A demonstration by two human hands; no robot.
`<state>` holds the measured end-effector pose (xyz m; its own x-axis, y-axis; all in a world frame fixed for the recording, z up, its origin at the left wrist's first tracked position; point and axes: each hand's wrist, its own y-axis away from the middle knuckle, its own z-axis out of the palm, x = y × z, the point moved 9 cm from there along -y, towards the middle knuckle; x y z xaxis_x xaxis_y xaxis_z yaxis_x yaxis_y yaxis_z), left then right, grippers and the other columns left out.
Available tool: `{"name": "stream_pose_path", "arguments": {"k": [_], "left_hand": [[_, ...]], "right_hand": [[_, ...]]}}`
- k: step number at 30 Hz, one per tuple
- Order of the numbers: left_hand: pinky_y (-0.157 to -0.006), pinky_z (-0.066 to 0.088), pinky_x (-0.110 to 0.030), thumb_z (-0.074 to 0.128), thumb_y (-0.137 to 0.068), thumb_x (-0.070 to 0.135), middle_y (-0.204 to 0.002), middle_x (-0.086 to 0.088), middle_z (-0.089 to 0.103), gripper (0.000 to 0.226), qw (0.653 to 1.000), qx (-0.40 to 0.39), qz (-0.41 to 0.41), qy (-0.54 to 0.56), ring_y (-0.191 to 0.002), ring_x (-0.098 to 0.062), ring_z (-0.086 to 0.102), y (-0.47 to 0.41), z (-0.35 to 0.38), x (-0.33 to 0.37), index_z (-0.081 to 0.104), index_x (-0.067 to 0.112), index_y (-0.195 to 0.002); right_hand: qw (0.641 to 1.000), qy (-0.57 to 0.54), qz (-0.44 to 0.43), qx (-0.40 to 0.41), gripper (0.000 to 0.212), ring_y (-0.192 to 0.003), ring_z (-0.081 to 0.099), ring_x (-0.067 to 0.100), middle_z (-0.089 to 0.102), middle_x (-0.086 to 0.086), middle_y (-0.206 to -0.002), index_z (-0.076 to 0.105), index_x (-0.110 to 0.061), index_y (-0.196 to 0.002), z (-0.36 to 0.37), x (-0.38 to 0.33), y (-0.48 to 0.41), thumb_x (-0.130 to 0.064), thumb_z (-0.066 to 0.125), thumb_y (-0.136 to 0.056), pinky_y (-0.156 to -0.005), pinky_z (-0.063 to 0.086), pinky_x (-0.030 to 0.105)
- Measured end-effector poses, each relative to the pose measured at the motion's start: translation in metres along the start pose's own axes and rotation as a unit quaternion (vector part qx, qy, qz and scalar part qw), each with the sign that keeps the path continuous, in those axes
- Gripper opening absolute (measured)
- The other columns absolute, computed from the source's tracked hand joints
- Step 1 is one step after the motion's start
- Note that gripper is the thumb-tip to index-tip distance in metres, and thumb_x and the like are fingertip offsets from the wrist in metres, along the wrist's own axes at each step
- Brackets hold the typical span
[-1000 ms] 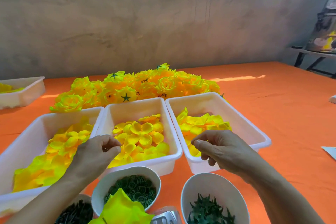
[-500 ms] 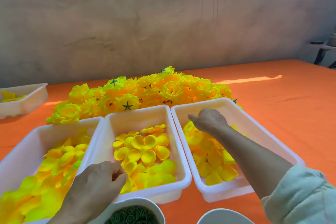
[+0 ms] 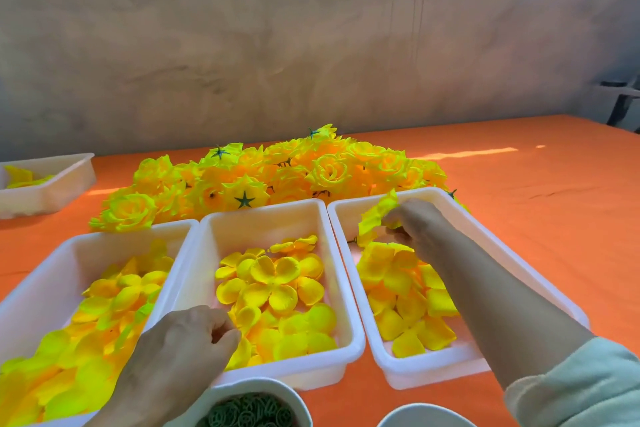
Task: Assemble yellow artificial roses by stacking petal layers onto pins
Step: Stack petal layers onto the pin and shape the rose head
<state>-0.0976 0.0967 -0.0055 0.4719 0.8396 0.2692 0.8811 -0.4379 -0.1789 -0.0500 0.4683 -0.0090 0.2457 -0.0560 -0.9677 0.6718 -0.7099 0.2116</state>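
Over the far end of the right tray (image 3: 429, 374), my right hand (image 3: 415, 222) pinches a yellow petal layer (image 3: 375, 218), raised above the loose petals (image 3: 398, 274) it was only reaching into half a second ago.
My left hand (image 3: 180, 350) stays at the middle tray (image 3: 263, 218), at its near corner, fingers curled down inside it; whether that grip holds anything I cannot tell. Finished roses (image 3: 311, 170) lie heaped on the orange surface (image 3: 536, 201) behind the trays.

Hands — left (image 3: 180, 347), right (image 3: 417, 224) with petal layer (image 3: 375, 220)
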Motion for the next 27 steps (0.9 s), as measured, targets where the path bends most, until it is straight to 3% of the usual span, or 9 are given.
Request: {"name": "stream_pose_path", "arguments": {"k": [3,5,10,13,17,19,22,25,27], "left_hand": [[-0.054,0.036,-0.021,0.053,-0.080,0.052,-0.065,0.015,0.061,0.008,1.000,0.002,-0.003,0.002,-0.069,0.000,0.055,-0.001,0.000,0.000,0.059,0.047,-0.080],[-0.054,0.037,-0.023,0.054,-0.080,0.051,-0.065,0.013,0.062,0.006,1.000,0.002,0.000,0.005,-0.070,-0.002,0.055,-0.001,-0.001,0.001,0.059,0.048,-0.079],[-0.051,0.035,-0.027,0.054,-0.082,0.047,-0.060,0.006,0.059,0.013,1.000,0.007,0.006,0.004,-0.065,-0.008,0.055,-0.003,0.001,0.005,0.057,0.042,-0.070],[-0.056,0.041,-0.030,0.055,-0.082,0.049,-0.060,0.007,0.060,0.019,1.000,0.012,0.008,0.013,-0.066,-0.009,0.057,-0.003,0.002,0.004,0.059,0.037,-0.068],[-0.061,0.045,-0.030,0.064,-0.082,0.046,-0.058,0.011,0.062,0.023,0.991,0.008,-0.003,0.130,-0.061,-0.008,0.059,-0.003,-0.003,-0.001,0.065,0.031,-0.065],[-0.062,0.046,-0.032,0.071,-0.083,0.035,-0.055,0.006,0.064,0.021,0.961,-0.016,-0.029,0.275,-0.057,-0.014,0.058,-0.003,-0.008,-0.004,0.069,0.023,-0.066],[-0.063,0.049,-0.031,0.073,-0.084,0.026,-0.063,-0.003,0.066,0.020,0.864,-0.010,-0.086,0.496,-0.057,-0.017,0.059,0.001,-0.032,-0.010,0.073,0.010,-0.072],[-0.059,0.052,-0.026,0.066,-0.079,0.043,-0.073,-0.005,0.070,0.034,0.783,-0.029,-0.089,0.615,-0.060,-0.012,0.065,0.015,-0.067,0.003,0.072,0.010,-0.085],[-0.060,0.056,-0.026,0.077,-0.064,0.048,-0.080,-0.007,0.073,0.042,0.740,-0.058,-0.039,0.669,-0.068,-0.015,0.070,0.027,-0.093,0.021,0.071,0.012,-0.086]], "right_hand": [[0.996,-0.078,0.011,-0.033,0.014,-0.063,0.059,0.020,0.062,0.011,-0.081,0.062,-0.008,-0.089,0.000,-0.005,0.012,0.004,0.059,-0.084,-0.044,0.049,0.025],[0.990,-0.118,-0.002,-0.075,0.018,-0.075,0.061,0.026,0.064,0.016,-0.093,0.063,-0.005,-0.103,0.004,-0.011,0.025,0.002,0.056,-0.087,-0.061,0.059,0.036],[0.975,-0.136,-0.058,-0.167,0.018,-0.064,0.056,0.016,0.064,0.009,-0.083,0.061,-0.015,-0.094,0.014,-0.032,0.087,0.000,0.052,-0.088,-0.049,0.041,0.021],[0.963,-0.149,-0.069,-0.213,0.021,-0.060,0.055,0.014,0.065,0.009,-0.081,0.063,-0.011,-0.100,0.028,-0.037,0.127,0.001,0.051,-0.089,-0.047,0.040,0.019],[0.950,-0.156,-0.079,-0.259,0.018,-0.060,0.052,0.015,0.064,0.010,-0.079,0.064,-0.006,-0.102,0.046,-0.042,0.178,0.000,0.053,-0.090,-0.046,0.040,0.019],[0.947,-0.149,-0.089,-0.271,0.014,-0.060,0.052,0.015,0.065,0.010,-0.077,0.066,-0.007,-0.097,0.052,-0.045,0.200,-0.002,0.055,-0.091,-0.046,0.041,0.019],[0.944,-0.134,-0.112,-0.280,0.010,-0.058,0.052,0.013,0.065,0.009,-0.076,0.069,-0.009,-0.091,0.056,-0.050,0.230,-0.007,0.059,-0.090,-0.046,0.042,0.018],[0.944,-0.109,-0.140,-0.277,0.007,-0.060,0.050,0.014,0.063,0.010,-0.077,0.070,-0.011,-0.088,0.055,-0.055,0.254,-0.012,0.063,-0.087,-0.048,0.041,0.019],[0.945,-0.103,-0.150,-0.271,0.005,-0.057,0.050,0.012,0.063,0.008,-0.074,0.069,-0.011,-0.087,0.054,-0.058,0.263,-0.013,0.064,-0.086,-0.048,0.040,0.019]]}}
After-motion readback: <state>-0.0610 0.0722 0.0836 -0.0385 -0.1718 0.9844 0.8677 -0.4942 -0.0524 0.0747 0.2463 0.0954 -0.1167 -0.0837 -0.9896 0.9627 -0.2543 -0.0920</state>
